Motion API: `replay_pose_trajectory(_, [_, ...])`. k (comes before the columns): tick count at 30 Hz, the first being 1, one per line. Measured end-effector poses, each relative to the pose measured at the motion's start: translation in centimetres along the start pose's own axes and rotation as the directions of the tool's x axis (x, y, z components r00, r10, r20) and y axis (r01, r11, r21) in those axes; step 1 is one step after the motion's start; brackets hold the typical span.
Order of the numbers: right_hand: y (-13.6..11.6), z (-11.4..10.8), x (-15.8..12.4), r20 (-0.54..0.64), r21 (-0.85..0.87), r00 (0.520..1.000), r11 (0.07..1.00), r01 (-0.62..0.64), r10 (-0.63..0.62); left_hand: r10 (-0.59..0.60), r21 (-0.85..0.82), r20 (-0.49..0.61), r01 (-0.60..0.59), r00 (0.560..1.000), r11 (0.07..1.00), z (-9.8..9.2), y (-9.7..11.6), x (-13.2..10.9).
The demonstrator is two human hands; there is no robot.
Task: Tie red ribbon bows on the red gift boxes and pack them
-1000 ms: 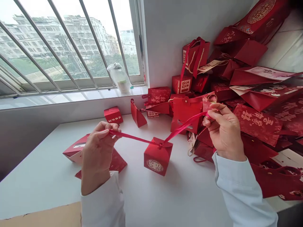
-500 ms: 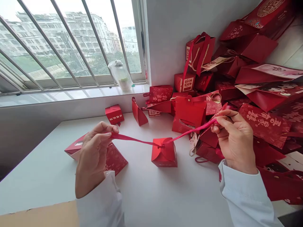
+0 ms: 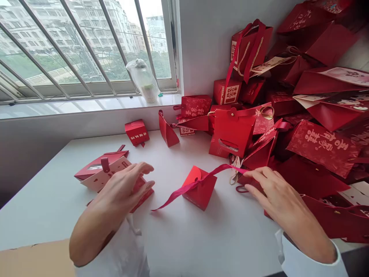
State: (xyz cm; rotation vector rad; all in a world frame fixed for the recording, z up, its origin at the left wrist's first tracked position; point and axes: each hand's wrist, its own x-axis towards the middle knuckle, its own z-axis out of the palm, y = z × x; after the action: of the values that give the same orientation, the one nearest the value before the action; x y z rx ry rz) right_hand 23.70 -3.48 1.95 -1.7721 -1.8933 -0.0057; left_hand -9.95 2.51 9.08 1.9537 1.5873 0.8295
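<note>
A small red gift box stands tilted on the white table, between my hands. A red ribbon is tied at its top; one end droops left onto the table, the other runs right. My left hand hovers open, fingers stretched, over flat unfolded red boxes, and the ribbon's left end lies free just right of it. My right hand is spread low, its fingertips by the ribbon's right end, beside a red bag in the pile.
A big heap of red gift bags and boxes fills the right side up to the wall. Another small red box and a folded one sit near the window sill, where a plastic bag stands. Brown cardboard lies bottom left.
Both hands have let go of the taut ribbon and dropped toward the table. The ribbon has gone slack and the small box has tipped over at an angle.
</note>
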Motion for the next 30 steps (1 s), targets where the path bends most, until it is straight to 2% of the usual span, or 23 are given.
replay_pose_trajectory(2, [-1.4,1.3,0.9,0.004,0.046,0.998,0.997,0.065,-0.066,0.027,0.188,0.197,-0.065,0.980,0.980,1.2,0.8,0.6])
replay_pose_trajectory(5, [-3.6,3.5,2.7,0.121,0.202,0.968,0.960,0.191,-0.218,0.080,0.252,0.382,-0.187,0.921,0.949,4.1,2.1,1.6])
replay_pose_trajectory(7, [-4.5,4.8,3.5,0.155,0.246,0.953,0.944,0.219,-0.261,0.105,0.274,0.437,-0.243,0.893,0.930,6.3,2.8,2.0])
replay_pose_trajectory(11, [-4.8,6.1,4.2,0.164,0.245,0.951,0.945,0.218,-0.262,0.132,0.300,0.439,-0.283,0.889,0.911,9.4,2.8,2.3])
replay_pose_trajectory(15, [-4.6,6.1,4.4,0.179,0.258,0.950,0.944,0.205,-0.255,0.088,0.330,0.436,-0.250,0.895,0.910,10.0,2.0,2.5])
replay_pose_trajectory(18, [-4.6,6.0,4.7,0.213,0.282,0.945,0.941,0.184,-0.249,0.051,0.312,0.473,-0.222,0.879,0.924,9.9,1.7,2.7])
replay_pose_trajectory(24, [-3.8,5.7,5.0,0.275,0.323,0.926,0.932,0.163,-0.257,0.022,0.331,0.527,-0.229,0.850,0.915,10.2,2.3,2.6])
replay_pose_trajectory(30, [-3.3,5.7,5.1,0.294,0.318,0.917,0.932,0.173,-0.270,-0.023,0.372,0.517,-0.199,0.856,0.907,10.6,2.8,2.5])
